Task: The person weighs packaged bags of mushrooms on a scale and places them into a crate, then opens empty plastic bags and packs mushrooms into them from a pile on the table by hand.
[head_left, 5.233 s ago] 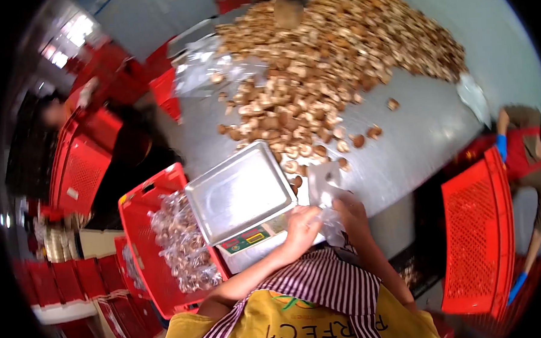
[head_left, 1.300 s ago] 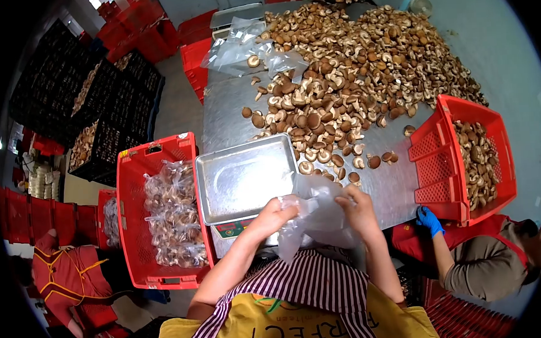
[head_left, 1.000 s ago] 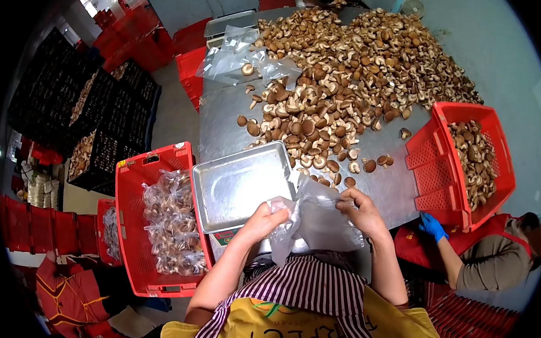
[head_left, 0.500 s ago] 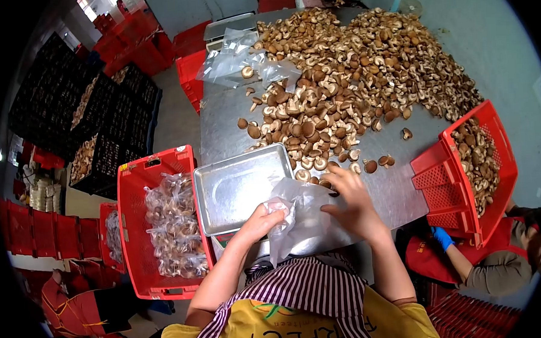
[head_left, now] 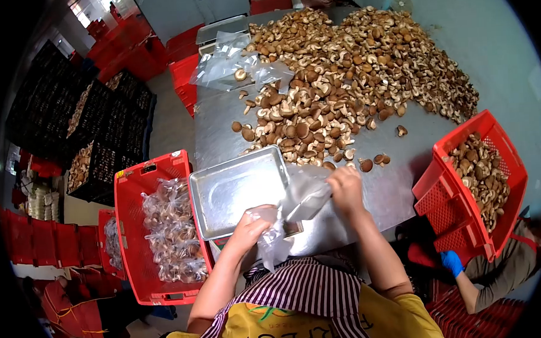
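A clear plastic bag [head_left: 306, 194] stretches between my two hands, just right of the metal weighing tray [head_left: 240, 191]. My left hand [head_left: 252, 229] is closed on crumpled plastic at the tray's near edge. The fingers of my right hand [head_left: 346, 188] pinch the bag's upper right edge. No mushrooms show inside the bag. Beyond the tray and my hands, loose brown mushrooms [head_left: 316, 109] spread over the steel table [head_left: 383, 194] and rise into a large heap.
A red crate [head_left: 124, 236] with bagged mushrooms stands left of the tray. At right, a co-worker's blue-gloved hand [head_left: 451, 262] is by a tilted red crate [head_left: 450, 197] of loose mushrooms. Plastic bags [head_left: 221, 71] lie at the table's far left. Black crates [head_left: 99, 122] are stacked at left.
My right hand, spread half a second ago, has closed on the bag's edge and pulled it out to the right. The right-hand crate has shifted and tilted further.
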{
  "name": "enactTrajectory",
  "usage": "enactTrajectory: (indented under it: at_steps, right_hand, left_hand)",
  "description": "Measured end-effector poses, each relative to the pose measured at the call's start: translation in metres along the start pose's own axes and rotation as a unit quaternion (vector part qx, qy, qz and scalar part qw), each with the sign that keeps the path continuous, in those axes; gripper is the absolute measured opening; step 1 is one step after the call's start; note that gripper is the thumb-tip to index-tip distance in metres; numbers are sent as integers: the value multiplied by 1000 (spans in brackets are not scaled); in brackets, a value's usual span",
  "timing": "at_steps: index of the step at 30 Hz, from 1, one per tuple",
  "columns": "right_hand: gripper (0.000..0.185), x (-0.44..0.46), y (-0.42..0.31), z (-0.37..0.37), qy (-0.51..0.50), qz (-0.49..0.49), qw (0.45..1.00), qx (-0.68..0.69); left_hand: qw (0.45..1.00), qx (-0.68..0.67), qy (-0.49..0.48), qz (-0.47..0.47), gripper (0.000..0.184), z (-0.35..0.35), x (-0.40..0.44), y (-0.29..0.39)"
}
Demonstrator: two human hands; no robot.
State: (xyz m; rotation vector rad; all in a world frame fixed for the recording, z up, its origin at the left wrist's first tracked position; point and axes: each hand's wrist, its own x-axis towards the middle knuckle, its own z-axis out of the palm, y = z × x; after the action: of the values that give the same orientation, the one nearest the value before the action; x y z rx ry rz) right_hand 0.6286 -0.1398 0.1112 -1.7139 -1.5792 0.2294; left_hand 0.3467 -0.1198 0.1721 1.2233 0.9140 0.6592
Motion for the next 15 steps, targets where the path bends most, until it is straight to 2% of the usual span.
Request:
enactTrajectory:
  at_steps: [1,2,4,5,7,9,12,14,15]
  right_hand:
    - [11,0,13,-9,33,61,997,19]
    - [11,-2,23,-18,33,62,997,16]
    - [10,-6,32,-32,58,231,948,209]
    - [10,-7,33,-36,65,230,949,207]
    - [12,-10,30,-47,59,308,893,323]
    - [12,-17,36,-47,68,306,881,353]
    - [15,-18,26,-54,111,340,820,446]
    - [15,-22,31,-56,127,337,817,451]
    - [15,-23,32,-57,136,335,813,457]
  left_hand:
    - [1000,-25,1,8,23,-4,0,-1]
    - [999,-26,-18,3,22,-10,2,-4]
    - [999,-26,-45,2,21,-12,11,-13]
    - [998,-23,-58,-2,20,-6,16,-17]
    - [997,-1,-71,-19,16,15,21,-16]
    - [993,27,-113,-9,16,36,27,-25]
    - [977,176,-107,60,14,68,37,-44]
    - [950,283,-100,83,18,83,42,-44]
    - [949,284,-105,88,18,88,46,-49]
